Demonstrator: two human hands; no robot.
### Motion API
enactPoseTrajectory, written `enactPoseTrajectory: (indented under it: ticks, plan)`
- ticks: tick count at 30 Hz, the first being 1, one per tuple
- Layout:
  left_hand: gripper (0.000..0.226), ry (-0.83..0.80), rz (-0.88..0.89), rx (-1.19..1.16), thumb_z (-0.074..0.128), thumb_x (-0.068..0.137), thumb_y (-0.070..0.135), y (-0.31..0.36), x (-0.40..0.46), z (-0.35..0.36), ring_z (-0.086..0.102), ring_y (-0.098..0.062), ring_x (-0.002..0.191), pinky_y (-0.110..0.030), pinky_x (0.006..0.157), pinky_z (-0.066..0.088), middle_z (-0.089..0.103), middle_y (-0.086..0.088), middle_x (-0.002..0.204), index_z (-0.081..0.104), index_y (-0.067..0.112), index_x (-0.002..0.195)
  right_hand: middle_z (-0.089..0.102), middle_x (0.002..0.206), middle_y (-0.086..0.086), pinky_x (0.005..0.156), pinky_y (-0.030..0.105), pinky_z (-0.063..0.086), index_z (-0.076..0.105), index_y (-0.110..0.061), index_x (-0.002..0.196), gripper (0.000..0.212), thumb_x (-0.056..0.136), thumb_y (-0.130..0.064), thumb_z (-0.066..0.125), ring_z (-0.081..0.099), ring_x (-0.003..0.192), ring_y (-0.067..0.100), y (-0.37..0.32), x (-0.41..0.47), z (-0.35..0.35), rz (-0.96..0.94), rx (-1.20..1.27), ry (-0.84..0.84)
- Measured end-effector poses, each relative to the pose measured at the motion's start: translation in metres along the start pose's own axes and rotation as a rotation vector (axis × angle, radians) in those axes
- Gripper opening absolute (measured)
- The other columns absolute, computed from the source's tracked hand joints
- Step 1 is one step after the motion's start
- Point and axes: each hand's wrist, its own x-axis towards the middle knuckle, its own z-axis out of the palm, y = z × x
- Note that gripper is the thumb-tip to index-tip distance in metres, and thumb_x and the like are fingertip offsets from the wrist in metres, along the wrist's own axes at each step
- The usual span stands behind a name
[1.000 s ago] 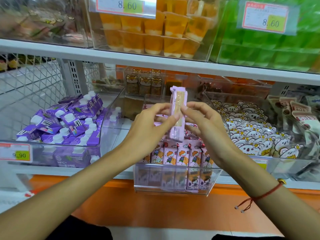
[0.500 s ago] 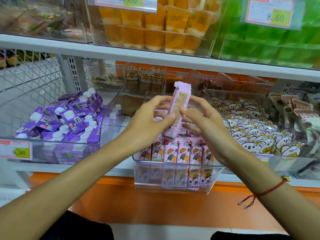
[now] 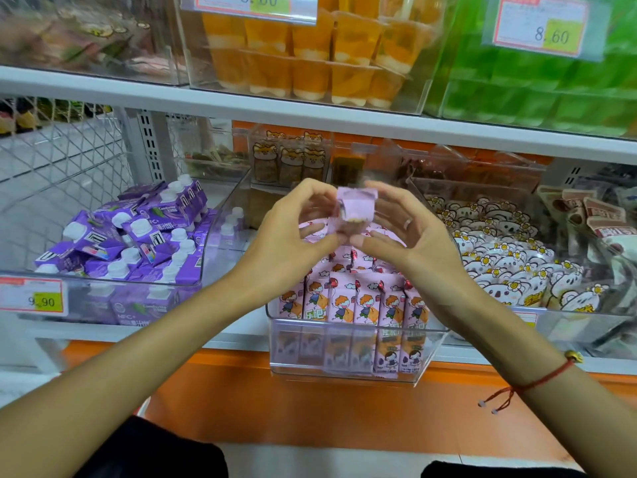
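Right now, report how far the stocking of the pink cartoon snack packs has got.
Done: a row of pink cartoon-printed packs stands upright in the clear plastic bin. In hand: left hand and right hand pinch one pink wrapped pack above it. Left, likely: setting that pack into the bin.

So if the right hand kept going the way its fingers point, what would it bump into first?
The pink pack: the right hand points left at it and pinches it. Just past it is probably the left hand, which grips the pack's other side, though depth is hard to judge.
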Motion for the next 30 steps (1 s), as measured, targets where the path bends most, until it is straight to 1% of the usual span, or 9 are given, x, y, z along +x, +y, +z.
enactPoseTrajectory:
  ticks: [3,6,9,14,20,23,25,27,30]
  plan:
    - [0.039,0.066,-0.067,-0.125,0.076,0.077,0.007,0.001,0.002,0.000,0.066,-0.007,0.102,-0.018,0.088,0.051,0.067,-0.002,0.111,0.054,0.014,0.109,0.058,0.126,-0.015,0.096,0.020,0.047,0.045,-0.032,0.133,0.068,0.075,-0.015,0.078,0.055,0.115,-0.003,0.000,-0.001,0.003,-0.001,-0.062,-0.013]
    - [0.049,0.123,-0.195,-0.213,0.077,0.077,0.021,0.001,0.002,0.000,0.070,-0.009,0.094,-0.025,0.081,0.057,0.067,-0.002,0.114,0.052,0.012,0.118,0.065,0.114,-0.008,0.084,0.014,0.049,0.056,-0.023,0.117,0.041,0.082,-0.012,0.073,0.061,0.103,0.000,-0.001,-0.002,0.005,-0.069,-0.106,0.032]
    - [0.065,0.186,-0.222,-0.209,0.080,0.073,0.022,-0.001,0.003,-0.003,0.066,-0.008,0.103,-0.025,0.084,0.056,0.058,0.004,0.126,0.042,0.022,0.126,0.070,0.095,-0.007,0.075,0.013,0.049,0.062,-0.017,0.104,0.022,0.086,-0.006,0.067,0.065,0.089,0.002,-0.002,0.001,0.001,-0.061,-0.025,0.086]
    - [0.055,0.103,-0.080,-0.134,0.081,0.070,0.004,0.003,-0.002,0.001,0.066,-0.005,0.102,-0.018,0.082,0.054,0.063,0.003,0.118,0.057,0.017,0.117,0.072,0.101,0.002,0.080,0.022,0.055,0.064,-0.020,0.111,0.025,0.086,-0.019,0.067,0.069,0.092,0.012,0.000,0.001,-0.007,0.091,0.005,-0.018]
    - [0.042,0.328,-0.104,-0.162,0.081,0.072,0.011,-0.001,-0.001,0.004,0.067,0.000,0.093,-0.014,0.074,0.053,0.065,0.005,0.109,0.056,0.022,0.104,0.061,0.110,-0.002,0.075,0.017,0.052,0.058,-0.023,0.119,0.047,0.078,-0.015,0.077,0.060,0.097,0.007,0.001,-0.007,0.001,-0.021,-0.252,-0.046]
    - [0.041,0.339,-0.137,-0.147,0.079,0.075,0.025,-0.003,0.000,0.002,0.065,-0.001,0.095,-0.021,0.080,0.055,0.064,0.003,0.112,0.055,0.023,0.108,0.068,0.100,-0.003,0.073,0.018,0.052,0.058,-0.021,0.112,0.036,0.081,-0.011,0.073,0.065,0.088,0.006,-0.001,-0.005,-0.002,0.021,-0.088,0.075]
    - [0.037,0.294,-0.132,-0.067,0.076,0.077,0.032,-0.003,0.002,-0.001,0.061,0.000,0.101,-0.016,0.085,0.051,0.056,0.002,0.122,0.055,0.031,0.108,0.071,0.095,-0.002,0.073,0.023,0.053,0.063,-0.020,0.102,0.020,0.085,-0.013,0.069,0.067,0.085,0.011,-0.002,-0.001,-0.006,0.132,0.078,0.140]
    - [0.036,0.222,-0.126,-0.076,0.074,0.080,0.030,-0.002,0.002,-0.002,0.060,0.001,0.102,-0.008,0.082,0.048,0.057,0.001,0.124,0.055,0.032,0.109,0.071,0.093,-0.001,0.072,0.023,0.050,0.068,-0.019,0.092,0.007,0.087,-0.016,0.065,0.064,0.084,0.012,-0.002,0.002,-0.011,0.218,0.161,0.150]
    - [0.042,0.127,-0.117,-0.146,0.072,0.083,0.020,0.001,0.001,-0.001,0.064,-0.006,0.103,-0.020,0.089,0.051,0.062,0.003,0.122,0.052,0.024,0.120,0.070,0.084,-0.005,0.075,0.023,0.047,0.070,-0.021,0.085,0.010,0.089,-0.020,0.061,0.059,0.079,0.010,0.003,0.003,-0.016,0.349,0.279,0.135]
